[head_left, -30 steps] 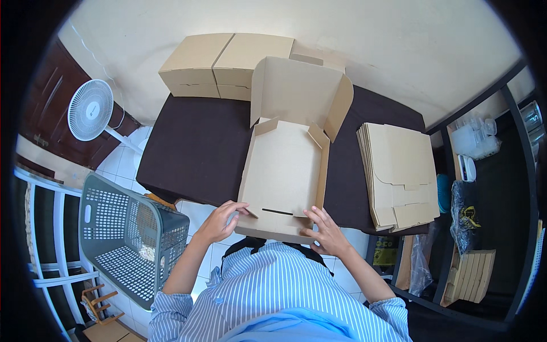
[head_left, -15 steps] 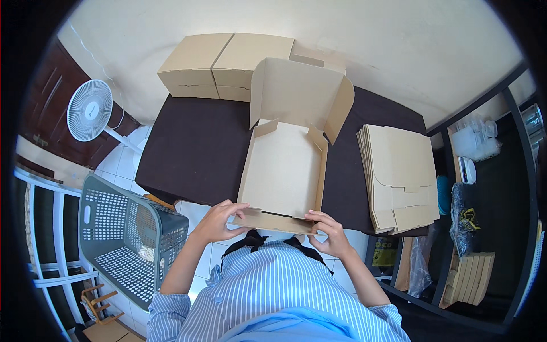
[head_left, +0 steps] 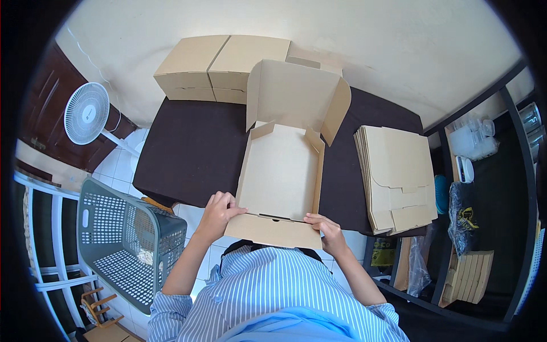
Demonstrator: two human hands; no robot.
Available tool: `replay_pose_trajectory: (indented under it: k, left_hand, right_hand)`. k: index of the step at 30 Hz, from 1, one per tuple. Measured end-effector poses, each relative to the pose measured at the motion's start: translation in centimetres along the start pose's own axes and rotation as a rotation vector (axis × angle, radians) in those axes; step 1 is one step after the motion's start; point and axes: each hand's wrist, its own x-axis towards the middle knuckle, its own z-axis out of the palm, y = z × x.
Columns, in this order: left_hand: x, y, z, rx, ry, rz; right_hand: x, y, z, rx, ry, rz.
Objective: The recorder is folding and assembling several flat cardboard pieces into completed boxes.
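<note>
A brown cardboard box (head_left: 278,176) lies part-folded on the dark table in front of me, its lid (head_left: 293,88) standing up at the far end with side flaps angled forward. The near flap (head_left: 273,232) leans out over the table's edge toward my body, a small dark notch along its fold. At the box's near left corner my left hand (head_left: 217,218) is closed, thumb and bent fingers on the cardboard. My right hand (head_left: 329,232) grips the near right corner, fingers on top of the fold and the thumb partly hidden.
Two closed boxes (head_left: 188,60) stand at the back left. A stack of flat cardboard (head_left: 399,171) lies right on the tablecloth (head_left: 191,151). Left are a white fan (head_left: 86,114) and a grey-green basket (head_left: 122,239). A dark-framed shelf (head_left: 456,251) holds plastic containers and bags.
The near flap has swung down and outward, showing its broad face and notch. My left hand has shifted up to the corner, and the view has shifted slightly.
</note>
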Motion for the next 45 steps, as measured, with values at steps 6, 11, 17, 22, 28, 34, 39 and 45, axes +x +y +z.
replay_pose_trajectory:
  k: [6,11,17,22,28,34,39,45]
  left_hand:
    - [0.6,-1.5,0.2,-0.143,-0.068,0.087]
    - [0.5,-2.3,1.3,-0.139,-0.052,0.18]
    - [-1.8,-2.9,5.4,-0.471,0.165,-0.145]
    - [-2.0,-1.9,6.2,-0.261,0.245,-0.092]
    - [-1.0,-1.0,4.6,-0.111,0.173,-0.089]
    - [-1.3,-1.3,5.7,-0.357,0.117,-0.039]
    - [-0.3,-1.3,3.3,-0.204,0.007,-0.007]
    - [3.3,1.2,3.0,0.201,-0.287,0.108]
  right_hand:
    - [0.1,-0.3,0.3,0.005,0.065,0.06]
    - [-0.8,-0.2,1.4,0.019,0.129,0.279]
    - [-0.1,0.0,2.6,-0.135,0.336,0.077]
    - [0.3,-1.8,2.4,-0.255,0.222,0.186]
    - [0.3,-1.7,2.2,-0.331,0.108,0.24]
    - [0.5,-1.0,2.5,-0.452,-0.009,0.195]
    - [1.8,-1.8,1.9,-0.547,-0.052,0.183]
    - [5.3,-2.7,2.8,-0.756,-0.507,0.344]
